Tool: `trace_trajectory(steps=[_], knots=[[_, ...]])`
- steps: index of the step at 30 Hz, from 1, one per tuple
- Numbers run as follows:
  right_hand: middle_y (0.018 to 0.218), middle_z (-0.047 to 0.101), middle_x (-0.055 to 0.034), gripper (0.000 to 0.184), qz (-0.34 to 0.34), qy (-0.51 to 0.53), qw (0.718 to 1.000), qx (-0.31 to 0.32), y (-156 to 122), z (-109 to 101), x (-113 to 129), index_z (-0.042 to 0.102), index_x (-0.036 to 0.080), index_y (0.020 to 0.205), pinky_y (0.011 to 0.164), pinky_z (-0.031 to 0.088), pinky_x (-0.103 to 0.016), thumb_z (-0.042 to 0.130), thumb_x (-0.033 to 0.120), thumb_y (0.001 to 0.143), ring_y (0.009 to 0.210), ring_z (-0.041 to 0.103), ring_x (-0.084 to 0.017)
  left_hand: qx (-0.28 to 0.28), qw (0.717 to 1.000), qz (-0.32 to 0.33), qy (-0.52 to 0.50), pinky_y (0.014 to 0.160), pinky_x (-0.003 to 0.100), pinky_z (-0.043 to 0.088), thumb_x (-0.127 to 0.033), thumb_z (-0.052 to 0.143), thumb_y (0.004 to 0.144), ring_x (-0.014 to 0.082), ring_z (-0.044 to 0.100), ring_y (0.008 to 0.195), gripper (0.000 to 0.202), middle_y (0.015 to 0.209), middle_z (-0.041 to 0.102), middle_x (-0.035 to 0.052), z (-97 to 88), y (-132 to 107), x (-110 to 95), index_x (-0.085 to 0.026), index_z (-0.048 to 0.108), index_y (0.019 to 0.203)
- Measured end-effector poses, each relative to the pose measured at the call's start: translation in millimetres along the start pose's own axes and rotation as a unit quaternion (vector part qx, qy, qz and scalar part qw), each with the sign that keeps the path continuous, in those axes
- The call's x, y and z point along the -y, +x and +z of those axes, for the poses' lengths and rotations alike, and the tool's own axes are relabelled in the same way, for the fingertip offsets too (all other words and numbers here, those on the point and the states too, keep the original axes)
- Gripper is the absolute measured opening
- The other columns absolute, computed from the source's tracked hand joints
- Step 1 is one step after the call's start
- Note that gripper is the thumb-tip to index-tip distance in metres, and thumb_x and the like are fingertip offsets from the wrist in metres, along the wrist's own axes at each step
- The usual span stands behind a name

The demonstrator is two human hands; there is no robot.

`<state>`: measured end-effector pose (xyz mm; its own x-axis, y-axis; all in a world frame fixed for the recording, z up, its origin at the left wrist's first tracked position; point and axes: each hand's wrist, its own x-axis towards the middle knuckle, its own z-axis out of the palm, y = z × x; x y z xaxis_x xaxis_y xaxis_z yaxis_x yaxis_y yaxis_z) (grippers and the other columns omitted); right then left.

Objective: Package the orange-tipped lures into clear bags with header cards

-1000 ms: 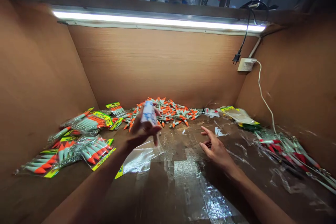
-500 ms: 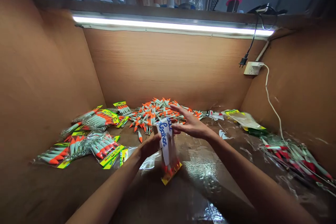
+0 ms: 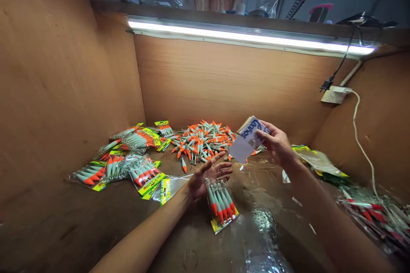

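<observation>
My right hand [image 3: 277, 143] is raised, fingers closed on a folded white card [image 3: 245, 147] with blue handwriting. My left hand [image 3: 209, 175] is palm up with its fingers spread, beside the top end of a clear packet of fishing lures [image 3: 221, 202]. Several grey lures with orange tips lie side by side in that packet, and its yellow-green label is at the near end. Whether the left hand touches the packet I cannot tell. Behind the hands is a heap of loose lures [image 3: 205, 138].
Filled lure packets [image 3: 141, 170] are piled at left, beside an unfilled clear bag [image 3: 179, 185]. At right lie flat packaging bags [image 3: 320, 162] and red-and-white lures in plastic [image 3: 368, 209]. A white cable [image 3: 363, 149] hangs from the socket [image 3: 335, 94].
My right hand has pulled the white card up and right, off the packet of lures, which now shows uncovered. My left hand has opened. The view has turned slightly left.
</observation>
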<state>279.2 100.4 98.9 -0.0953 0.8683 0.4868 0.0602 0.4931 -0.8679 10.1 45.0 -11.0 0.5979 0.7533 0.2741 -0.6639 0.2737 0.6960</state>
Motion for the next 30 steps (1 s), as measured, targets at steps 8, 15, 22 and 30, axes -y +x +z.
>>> trace_trajectory(steps=[8, 15, 22, 30], knots=[[0.099, 0.073, -0.0103, 0.048, 0.139, -0.183, 0.968, 0.102, -102, 20, -45, 0.073, 0.017, 0.107, 0.074, 0.053, -0.039, 0.062, 0.058, 0.083, 0.082, 0.064, -0.025, -0.029, 0.999, 0.007, -0.023, 0.103, 0.044, 0.041, -0.054, 0.064, 0.088, 0.0260, 0.064, 0.110, 0.066, 0.125, 0.064, 0.0136, 11.8, 4, 3, -0.023, 0.043, 0.143], [0.066, 0.063, 0.0018, 0.041, 0.254, 0.103, 0.934, 0.229, -139, 76, -57, 0.066, 0.015, 0.077, 0.044, 0.033, -0.019, 0.080, 0.053, 0.070, 0.046, 0.044, -0.008, -0.125, 0.991, 0.050, -0.017, 0.101, 0.039, 0.045, -0.064, 0.053, 0.090, 0.0249, 0.056, 0.125, 0.062, 0.128, 0.063, 0.0118, 19.3, 8, 8, -0.025, 0.050, 0.137], [0.085, 0.070, -0.0050, 0.049, 0.237, 0.130, 0.961, 0.062, -138, 62, -68, 0.068, 0.017, 0.100, 0.057, 0.049, -0.028, 0.079, 0.055, 0.072, 0.065, 0.062, -0.019, -0.164, 0.954, -0.098, 0.233, 0.072, 0.032, 0.055, -0.045, 0.082, 0.075, 0.0210, 0.069, 0.083, 0.045, 0.103, 0.071, 0.0099, 12.7, 2, 25, -0.015, 0.067, 0.105], [0.086, 0.069, -0.0050, 0.043, 0.132, -0.117, 0.984, -0.009, -129, 36, -59, 0.067, 0.016, 0.104, 0.059, 0.047, -0.029, 0.067, 0.054, 0.084, 0.065, 0.058, -0.018, -0.240, 0.914, -0.057, 0.321, 0.048, 0.017, 0.038, -0.046, 0.085, 0.067, 0.0083, 0.052, 0.052, 0.042, 0.064, 0.061, -0.0025, 21.6, 8, 28, -0.014, 0.062, 0.081]])
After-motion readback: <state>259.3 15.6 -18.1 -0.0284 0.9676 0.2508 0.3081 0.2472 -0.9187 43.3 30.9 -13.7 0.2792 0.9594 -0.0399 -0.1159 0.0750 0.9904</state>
